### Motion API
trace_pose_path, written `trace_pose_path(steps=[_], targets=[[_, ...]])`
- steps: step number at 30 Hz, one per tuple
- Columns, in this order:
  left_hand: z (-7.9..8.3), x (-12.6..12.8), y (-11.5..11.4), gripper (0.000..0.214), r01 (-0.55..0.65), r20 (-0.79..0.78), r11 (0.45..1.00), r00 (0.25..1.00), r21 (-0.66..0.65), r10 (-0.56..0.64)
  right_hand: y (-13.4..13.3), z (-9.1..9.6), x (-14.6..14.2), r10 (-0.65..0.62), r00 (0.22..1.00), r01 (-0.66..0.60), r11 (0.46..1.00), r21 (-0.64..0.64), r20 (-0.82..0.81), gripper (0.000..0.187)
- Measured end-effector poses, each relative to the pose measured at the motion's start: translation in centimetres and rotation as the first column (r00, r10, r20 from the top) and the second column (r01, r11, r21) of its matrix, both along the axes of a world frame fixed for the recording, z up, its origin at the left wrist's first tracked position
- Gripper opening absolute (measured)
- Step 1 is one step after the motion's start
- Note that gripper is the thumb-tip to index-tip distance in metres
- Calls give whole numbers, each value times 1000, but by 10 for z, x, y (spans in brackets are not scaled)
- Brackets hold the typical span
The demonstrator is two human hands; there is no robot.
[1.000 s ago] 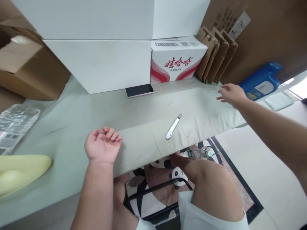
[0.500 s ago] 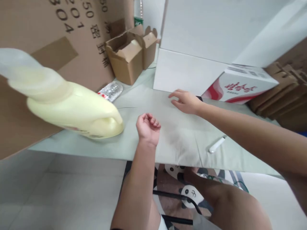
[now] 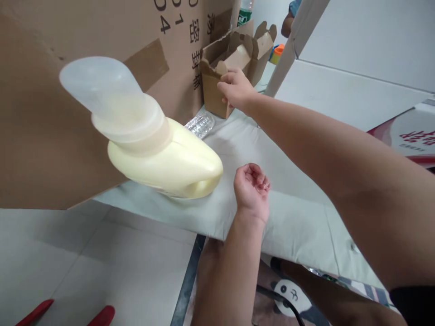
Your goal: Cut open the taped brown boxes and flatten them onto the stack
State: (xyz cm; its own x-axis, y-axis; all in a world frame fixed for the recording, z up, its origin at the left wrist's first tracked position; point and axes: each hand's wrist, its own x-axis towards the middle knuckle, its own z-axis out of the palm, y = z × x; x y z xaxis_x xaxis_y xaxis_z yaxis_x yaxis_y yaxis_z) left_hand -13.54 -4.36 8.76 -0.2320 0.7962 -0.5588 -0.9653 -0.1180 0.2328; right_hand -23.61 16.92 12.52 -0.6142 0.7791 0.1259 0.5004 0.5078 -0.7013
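My right hand [image 3: 237,89] is stretched out to an open cardboard carton [image 3: 212,93] with flaps, its fingers partly bent and apart in front of the carton's corner. Whether they touch it I cannot tell. My left hand [image 3: 252,190] is palm up above the cloth-covered table, fingers loosely curled in, with nothing visible in them. To its left is a large pale-yellow bottle [image 3: 170,163] with a translucent cap, tilted in view. Behind that lies a clear crinkled plastic bottle [image 3: 201,125], partly hidden.
A big brown cardboard box [image 3: 84,27] with printed characters fills the left. Behind the first carton stands a second small carton [image 3: 264,47], with a green-labelled bottle [image 3: 244,16] further back. White panels [image 3: 340,86] and a red-and-white box [image 3: 416,131] are at right. Another person's arm [image 3: 288,23] shows at the top.
My right hand has gone from beside the white panel leftward to the open carton. The view has turned left, so the yellow bottle appears further right. My left hand stays curled.
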Motion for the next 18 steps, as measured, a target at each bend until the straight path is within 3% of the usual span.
trace_pose_path(steps=[2,6,9,11,12,13,15,16,18], targets=[[1,-2,-3,35,-44,-34,999,998,-3,43,-4,-2,5,-30,999,26,993,-114,-31,25],[1,0,-6,37,-61,-81,998,995,-3,61,-20,5,29,-114,987,94,981,-168,-112,26],[-2,2,-8,38,-34,-144,999,989,10,35,-41,12,69,-129,976,100,982,-161,-178,23],[-3,5,-13,37,-122,-314,992,942,13,119,-60,14,112,-94,964,62,989,-136,-248,23],[-4,6,-16,36,-217,-445,975,870,35,210,-72,13,138,-143,941,113,987,-116,-305,23],[-5,9,-19,34,-319,-582,943,752,91,311,-85,13,166,-195,909,168,980,-104,-369,22],[-5,15,-25,27,-446,-766,852,434,275,475,-116,9,225,-290,806,289,954,-83,-517,18],[-6,19,-27,21,-445,-807,823,301,352,508,-134,6,254,-331,735,360,930,-73,-592,17],[-7,26,-26,8,-388,-853,824,154,412,498,-170,-2,303,-359,658,450,892,-37,-662,15]])
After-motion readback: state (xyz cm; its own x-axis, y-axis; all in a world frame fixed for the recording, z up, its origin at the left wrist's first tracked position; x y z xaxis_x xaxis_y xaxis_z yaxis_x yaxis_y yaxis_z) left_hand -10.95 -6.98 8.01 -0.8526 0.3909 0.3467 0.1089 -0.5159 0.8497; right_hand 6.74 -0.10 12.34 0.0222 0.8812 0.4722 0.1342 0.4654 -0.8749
